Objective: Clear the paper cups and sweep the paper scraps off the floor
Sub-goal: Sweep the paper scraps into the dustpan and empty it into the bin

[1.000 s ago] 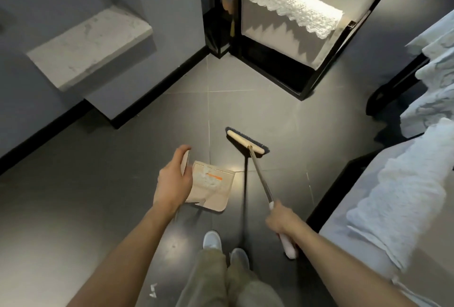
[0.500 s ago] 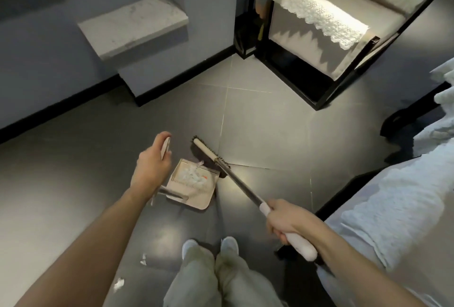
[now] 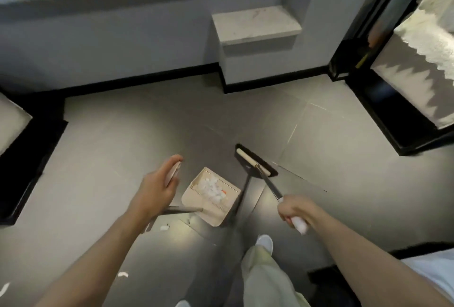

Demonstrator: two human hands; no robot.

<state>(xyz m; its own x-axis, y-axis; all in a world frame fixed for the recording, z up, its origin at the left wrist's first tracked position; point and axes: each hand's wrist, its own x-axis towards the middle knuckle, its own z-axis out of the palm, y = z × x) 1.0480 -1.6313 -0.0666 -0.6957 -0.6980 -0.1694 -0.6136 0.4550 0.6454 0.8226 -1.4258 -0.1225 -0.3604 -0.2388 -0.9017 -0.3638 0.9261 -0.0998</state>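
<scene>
The left hand (image 3: 157, 188) is curled round the beige grip at the top of the long-handled dustpan (image 3: 211, 198), thumb along the grip; the right hand (image 3: 293, 211) is closed round the broom (image 3: 255, 164) where its dark shaft meets the white grip; both hands are holding, neither is free; the dustpan hangs or stands just in front of the person's shoe (image 3: 264, 242), and whether it touches the floor (image 3: 122, 147) I cannot tell; a heap of white paper scraps (image 3: 211, 187) lies inside the dustpan; half a second ago the broom head lay against the dustpan's far edge, and now it sits apart from the dustpan, beyond it and to its right, so that stroke looks finished and its load is in; the view has also swung left since then, and more litter shows: one loose scrap (image 3: 164, 227) on the near left of the dustpan, just beside its shaft, another (image 3: 122, 274) further left and nearer the person, and a third (image 3: 5, 288) well to the left of the dustpan at the picture's edge; my reading is that the sweeping is partly done, and the broom will have to come round to the dustpan's left for these; no paper cups are in view; well beyond the dustpan a stone ledge (image 3: 255, 24) juts from the wall
</scene>
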